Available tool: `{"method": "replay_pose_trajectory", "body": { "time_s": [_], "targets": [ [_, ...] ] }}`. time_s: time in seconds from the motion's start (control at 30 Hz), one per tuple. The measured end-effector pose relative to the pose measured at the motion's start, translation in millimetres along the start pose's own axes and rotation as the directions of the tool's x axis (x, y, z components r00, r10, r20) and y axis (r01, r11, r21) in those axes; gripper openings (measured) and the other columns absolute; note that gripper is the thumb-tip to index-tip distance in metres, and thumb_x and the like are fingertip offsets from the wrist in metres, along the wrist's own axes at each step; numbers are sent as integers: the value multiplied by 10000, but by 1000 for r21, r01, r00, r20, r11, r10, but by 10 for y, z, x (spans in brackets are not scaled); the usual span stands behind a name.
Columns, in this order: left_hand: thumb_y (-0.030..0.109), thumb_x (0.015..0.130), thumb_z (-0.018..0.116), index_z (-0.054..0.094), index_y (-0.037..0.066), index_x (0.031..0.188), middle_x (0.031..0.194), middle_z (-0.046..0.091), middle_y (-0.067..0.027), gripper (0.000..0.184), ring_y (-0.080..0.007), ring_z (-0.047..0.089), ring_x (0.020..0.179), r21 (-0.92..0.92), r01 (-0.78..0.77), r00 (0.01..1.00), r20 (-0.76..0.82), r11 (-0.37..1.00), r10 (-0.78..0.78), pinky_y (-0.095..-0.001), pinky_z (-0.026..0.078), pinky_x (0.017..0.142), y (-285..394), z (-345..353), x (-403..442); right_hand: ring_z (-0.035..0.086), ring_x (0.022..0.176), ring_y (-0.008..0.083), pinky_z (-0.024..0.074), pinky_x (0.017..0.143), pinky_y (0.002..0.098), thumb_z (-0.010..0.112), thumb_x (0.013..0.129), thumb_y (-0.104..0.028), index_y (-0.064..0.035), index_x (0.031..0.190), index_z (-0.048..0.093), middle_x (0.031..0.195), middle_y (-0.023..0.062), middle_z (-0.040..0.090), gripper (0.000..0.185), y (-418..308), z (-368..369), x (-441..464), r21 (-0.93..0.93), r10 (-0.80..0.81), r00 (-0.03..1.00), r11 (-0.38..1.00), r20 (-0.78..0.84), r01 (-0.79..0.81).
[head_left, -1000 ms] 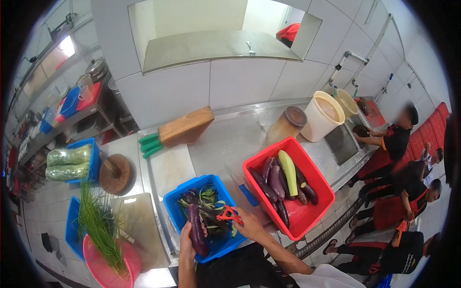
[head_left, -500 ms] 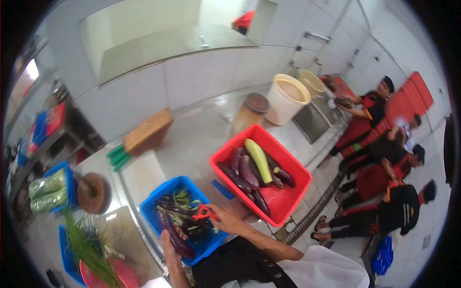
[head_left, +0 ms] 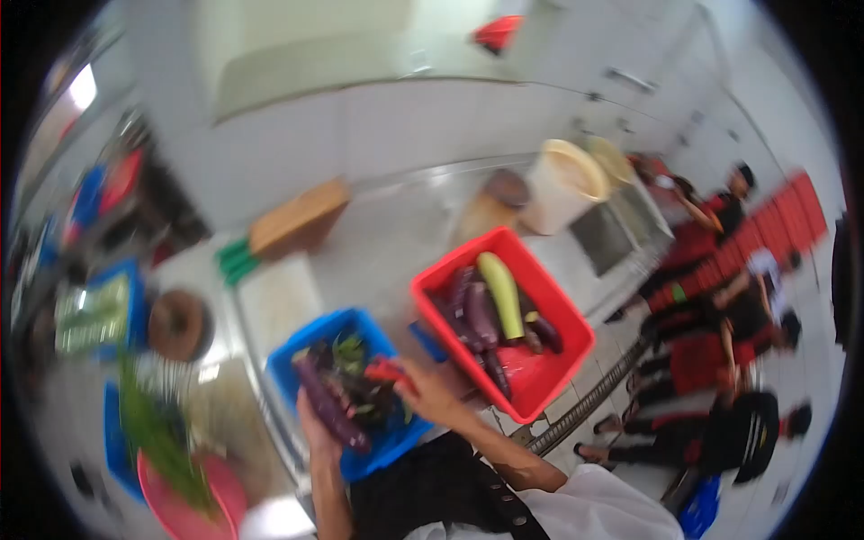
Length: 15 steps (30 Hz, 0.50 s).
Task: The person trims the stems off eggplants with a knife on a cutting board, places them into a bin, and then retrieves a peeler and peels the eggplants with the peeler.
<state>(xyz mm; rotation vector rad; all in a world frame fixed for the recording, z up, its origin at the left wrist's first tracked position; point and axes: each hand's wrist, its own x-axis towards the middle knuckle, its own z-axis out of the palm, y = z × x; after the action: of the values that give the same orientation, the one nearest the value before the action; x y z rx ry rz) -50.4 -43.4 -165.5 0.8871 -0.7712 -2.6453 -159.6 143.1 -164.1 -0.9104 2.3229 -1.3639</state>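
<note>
Since the first earlier frame, the eggplant point(head_left: 331, 405) has been swinging from near upright in view to a clear slant, and the whole scene is sitting further left as my view is shifting.

My left grip point(head_left: 315, 430) is wrapping firmly around the eggplant and is holding it over the blue tub point(head_left: 281, 360), which is standing at the near edge of the tabletop point(head_left: 373, 225). The eggplant's long axis is running from far left to near right, roughly following the tub's left side, its lower end pointing toward that near edge.

Opposite, my right grip point(head_left: 425, 391) is clamping a red peeler point(head_left: 385, 371), now blurred, beside the tub's right rim. The peeler is hovering to the right of the eggplant, and a gap is showing between the two, with dark and green scraps point(head_left: 351, 351) lying below.

That sideways gap is, I judge, the relation that is counting: my left grip is already bearing the eggplant, while my right is facing its long flank rather than its tips.

Further right along the same edge, the red tub point(head_left: 540, 371) is holding other eggplants point(head_left: 481, 317) and one pale green vegetable point(head_left: 501, 294).
</note>
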Motion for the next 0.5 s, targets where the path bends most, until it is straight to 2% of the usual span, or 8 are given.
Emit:
{"method": "replay_pose_trajectory", "body": {
  "time_s": [0.03,0.1,0.17,0.23,0.27,0.33,0.37,0.5],
  "targets": [
    [506,995,435,553,77,1025,820,556,-48,446,-167,554,693,-68,20,999,33,997,-18,-311,480,581,-13,-24,55,554,1195,391,432,1000,431,531,966,-143,-35,1380,438,1278,236,571,437,-150,-63,53,-31,51,998,998,26,-50],
    [535,1009,396,547,57,998,775,562,-59,501,-168,561,645,55,-16,998,58,998,13,-304,479,584,21,63,101,521,1257,357,400,1044,413,531,973,-136,10,1401,408,1348,235,527,468,-280,-94,174,8,65,996,998,59,-66],
    [490,1027,404,566,61,1006,793,593,-52,459,-142,585,674,166,-143,989,67,976,134,-297,491,603,71,199,104,505,1270,355,387,1054,405,501,986,-120,11,1421,390,1362,230,511,467,-487,-110,287,48,-24,997,999,74,20],
    [421,1045,410,581,64,1013,817,612,-46,397,-117,589,681,266,-243,970,68,933,233,-293,500,617,99,253,112,574,1136,378,456,946,421,479,998,-120,-51,1428,423,1239,215,565,439,-835,-143,408,-39,-184,982,982,52,186],
    [372,1059,399,598,54,1056,871,636,-29,375,-93,594,734,342,-296,954,65,892,292,-268,505,668,68,218,170,574,1136,378,456,946,421,479,998,-120,-51,1428,423,1239,215,565,439,-927,-139,469,-31,-189,980,981,65,192],
    [371,1059,411,595,49,1065,862,597,3,371,-63,537,754,343,-323,946,82,882,314,-241,464,675,78,269,135,610,937,396,493,782,451,478,999,-124,-122,1420,466,1071,192,578,421,-1056,-136,524,-192,-138,986,969,95,155],
    [370,1058,423,592,43,1075,853,557,35,368,-33,479,774,345,-356,934,113,869,338,-213,422,682,92,307,113,610,937,396,493,782,451,478,999,-124,-122,1420,466,1071,192,578,421,-1108,-128,561,-189,-134,986,970,98,151],
    [366,1070,378,582,18,1101,871,547,22,404,-52,473,782,392,-379,923,95,838,373,-234,430,697,72,362,20,571,814,348,451,724,427,505,977,-57,-92,1380,523,937,187,564,405,-1203,-36,598,-284,-109,993,952,43,117]
  ]
}}
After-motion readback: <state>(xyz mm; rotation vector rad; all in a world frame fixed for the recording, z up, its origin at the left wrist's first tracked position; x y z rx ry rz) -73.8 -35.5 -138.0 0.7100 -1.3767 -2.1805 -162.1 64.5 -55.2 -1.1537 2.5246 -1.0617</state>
